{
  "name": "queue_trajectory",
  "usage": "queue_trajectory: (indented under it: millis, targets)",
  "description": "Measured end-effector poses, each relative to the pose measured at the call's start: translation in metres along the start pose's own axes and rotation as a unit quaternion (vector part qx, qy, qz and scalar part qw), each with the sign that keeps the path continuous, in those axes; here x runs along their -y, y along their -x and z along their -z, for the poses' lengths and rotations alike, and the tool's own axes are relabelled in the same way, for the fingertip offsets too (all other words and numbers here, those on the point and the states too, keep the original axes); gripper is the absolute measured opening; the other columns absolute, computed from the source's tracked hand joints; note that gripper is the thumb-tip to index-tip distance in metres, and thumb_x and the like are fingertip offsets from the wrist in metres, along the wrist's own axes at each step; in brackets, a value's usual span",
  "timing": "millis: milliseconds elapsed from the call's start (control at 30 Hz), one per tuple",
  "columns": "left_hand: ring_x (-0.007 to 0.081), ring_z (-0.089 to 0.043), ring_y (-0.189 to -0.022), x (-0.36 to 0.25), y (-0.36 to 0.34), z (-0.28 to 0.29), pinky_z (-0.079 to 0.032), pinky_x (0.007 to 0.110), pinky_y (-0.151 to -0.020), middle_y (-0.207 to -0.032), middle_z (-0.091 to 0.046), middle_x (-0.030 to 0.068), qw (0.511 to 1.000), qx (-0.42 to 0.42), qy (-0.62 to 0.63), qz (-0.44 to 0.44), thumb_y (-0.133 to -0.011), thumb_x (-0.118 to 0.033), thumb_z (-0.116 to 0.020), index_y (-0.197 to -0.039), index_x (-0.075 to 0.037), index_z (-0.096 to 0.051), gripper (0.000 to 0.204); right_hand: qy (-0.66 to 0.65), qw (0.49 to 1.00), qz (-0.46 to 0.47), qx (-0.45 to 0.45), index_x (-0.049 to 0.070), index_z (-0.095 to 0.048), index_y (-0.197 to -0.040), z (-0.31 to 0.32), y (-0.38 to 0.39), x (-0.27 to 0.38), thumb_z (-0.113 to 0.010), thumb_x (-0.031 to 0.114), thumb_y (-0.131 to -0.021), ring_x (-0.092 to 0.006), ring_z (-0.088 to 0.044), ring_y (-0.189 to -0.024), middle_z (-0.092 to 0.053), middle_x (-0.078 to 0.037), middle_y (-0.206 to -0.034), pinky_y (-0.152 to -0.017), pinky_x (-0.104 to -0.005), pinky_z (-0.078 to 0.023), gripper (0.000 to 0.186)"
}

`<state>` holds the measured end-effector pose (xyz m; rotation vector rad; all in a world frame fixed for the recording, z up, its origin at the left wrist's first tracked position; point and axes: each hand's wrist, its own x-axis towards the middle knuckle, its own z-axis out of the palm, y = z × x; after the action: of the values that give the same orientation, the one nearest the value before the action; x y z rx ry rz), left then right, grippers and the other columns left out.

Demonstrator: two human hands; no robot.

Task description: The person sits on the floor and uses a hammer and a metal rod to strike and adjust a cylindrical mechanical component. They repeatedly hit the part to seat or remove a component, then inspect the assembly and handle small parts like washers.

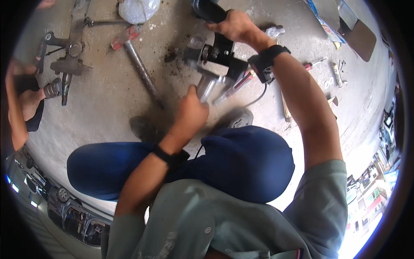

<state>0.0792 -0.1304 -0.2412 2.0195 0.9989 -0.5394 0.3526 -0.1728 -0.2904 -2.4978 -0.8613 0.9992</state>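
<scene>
Hands first: the person's left hand (189,113), at frame centre, is clamped around the lower end of a bright metal shaft (206,86). The right hand (233,26), at upper centre, is curled shut over a black rounded part (208,9) at the top of the same assembly. Between the two hands sits a dark metal mechanical assembly (217,54), resting near the concrete floor (103,90). Its long axis runs diagonally, from the right hand at the upper centre down toward the left hand at the centre. The shaft end lies directly in the left hand, so that hand is nearer to it; the body of the assembly lies just below the right hand.

Outward: a long metal bar with a red head (136,56) lies on the floor to the upper left, well apart. Small tools (334,73) lie scattered at the right. Another person's arm (21,103) shows at the left edge beside a second metal part (69,60).
</scene>
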Motion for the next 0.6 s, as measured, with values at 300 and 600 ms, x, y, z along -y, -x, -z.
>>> queue_trajectory:
  millis: [300, 600]
  targets:
    - [0.0464, -0.068, -0.092, 0.031, -0.007, -0.026, -0.055, 0.047, -0.077, -0.092, -0.067, 0.0305, 0.993, -0.069, 0.086, -0.030, -0.076, -0.010, -0.069, -0.106, 0.004, -0.060, 0.034, 0.040, 0.998, 0.034, 0.029, 0.005, -0.074, -0.106, 0.007, -0.004, 0.027, -0.066, 0.061, -0.087, -0.0365, -0.071, -0.094, -0.073, -0.021, -0.101, -0.089, -0.0416, -0.054, 0.059]
    - [0.0495, -0.067, -0.094, 0.030, -0.002, -0.009, -0.055, 0.048, -0.081, -0.092, -0.067, 0.0346, 0.992, -0.060, 0.103, -0.038, -0.077, -0.004, -0.061, -0.107, 0.007, -0.061, 0.032, 0.176, 0.972, 0.152, 0.035, 0.025, -0.071, -0.123, 0.004, -0.004, 0.020, -0.048, 0.038, -0.101, -0.0291, -0.074, -0.083, -0.074, -0.013, -0.090, -0.077, -0.0383, -0.060, 0.034]
